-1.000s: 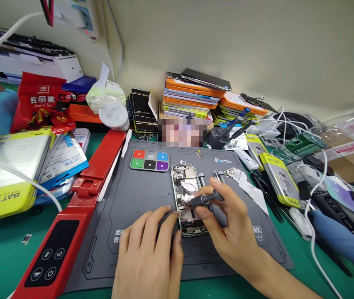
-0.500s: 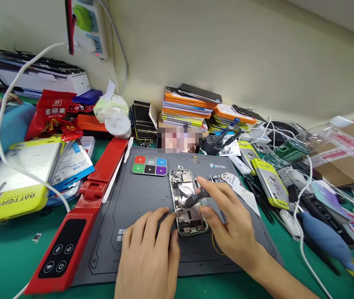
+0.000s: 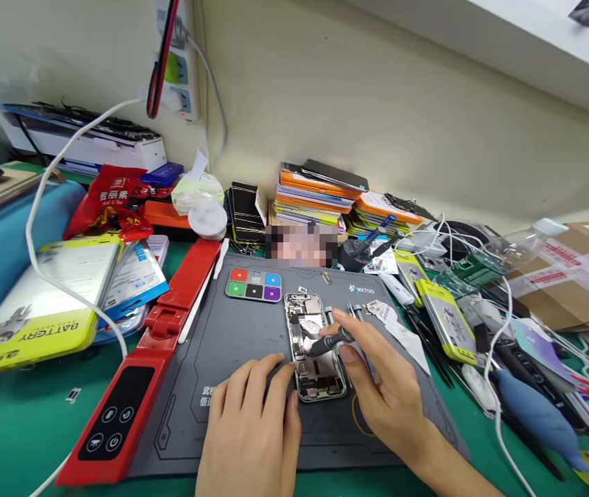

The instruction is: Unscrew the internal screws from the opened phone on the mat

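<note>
An opened phone (image 3: 319, 369) lies on the dark grey work mat (image 3: 253, 331), its circuit boards and inner parts bare. My right hand (image 3: 384, 376) pinches a dark screwdriver (image 3: 329, 341) between thumb and fingers. The screwdriver leans across the phone, its lower end at the middle of the inner parts; its fine tip is too small to make out. My left hand (image 3: 253, 414) rests flat on the mat with fingers stretched. Its index finger and thumb are at the phone's left edge. Above the phone sits a tray (image 3: 254, 286) of coloured squares.
A red folding lamp-like device (image 3: 118, 407) borders the mat on the left. Battery packs (image 3: 40, 297) lie beyond it. Stacked boxes (image 3: 315, 197) and a screwdriver stand (image 3: 356, 254) are at the back. Tweezers (image 3: 431, 345), a blue air blower (image 3: 535, 414) and cables crowd the right.
My view has tilted, so the whole bench sits slightly lower in the picture. The screwdriver leans a little flatter over the phone. My left hand stays at the phone's edge.
</note>
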`<state>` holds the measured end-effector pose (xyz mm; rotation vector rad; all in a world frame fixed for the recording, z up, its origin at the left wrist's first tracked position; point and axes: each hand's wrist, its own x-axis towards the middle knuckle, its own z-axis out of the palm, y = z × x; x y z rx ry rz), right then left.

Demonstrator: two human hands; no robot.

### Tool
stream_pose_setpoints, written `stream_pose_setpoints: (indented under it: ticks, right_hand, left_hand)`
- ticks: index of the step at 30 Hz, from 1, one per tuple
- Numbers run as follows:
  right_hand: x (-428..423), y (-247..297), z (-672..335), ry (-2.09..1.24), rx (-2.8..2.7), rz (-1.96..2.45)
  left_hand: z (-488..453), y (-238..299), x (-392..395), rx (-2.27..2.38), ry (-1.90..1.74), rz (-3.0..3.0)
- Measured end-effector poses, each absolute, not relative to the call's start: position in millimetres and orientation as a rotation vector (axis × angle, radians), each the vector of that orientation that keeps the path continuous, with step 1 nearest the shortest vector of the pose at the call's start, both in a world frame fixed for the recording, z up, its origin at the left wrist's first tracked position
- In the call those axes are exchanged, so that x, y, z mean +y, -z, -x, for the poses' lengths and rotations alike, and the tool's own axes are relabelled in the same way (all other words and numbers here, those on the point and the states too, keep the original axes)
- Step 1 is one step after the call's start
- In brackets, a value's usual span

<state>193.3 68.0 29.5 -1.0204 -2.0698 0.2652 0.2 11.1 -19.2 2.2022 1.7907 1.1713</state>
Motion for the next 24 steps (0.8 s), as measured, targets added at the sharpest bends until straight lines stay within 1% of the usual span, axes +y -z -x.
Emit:
stream_pose_setpoints:
  ticks: [6, 11, 24]
  right_hand:
    - [66.2, -25.2, -196.1, -0.304, -2.063, 1.028]
    - [64.8, -20.0, -194.0, -0.255, -2.104, 0.977]
    - [58.8, -13.6, -192.6, -0.246, -2.083, 1.099]
  left_hand:
    - [-2.7, 28.4, 14.0, 1.786, -1.258, -2.177]
    - [-3.5, 34.6, 15.6, 1.791, -1.295, -2.203]
    - [-2.5, 43.6, 18.6, 1.763, -1.328, -2.261]
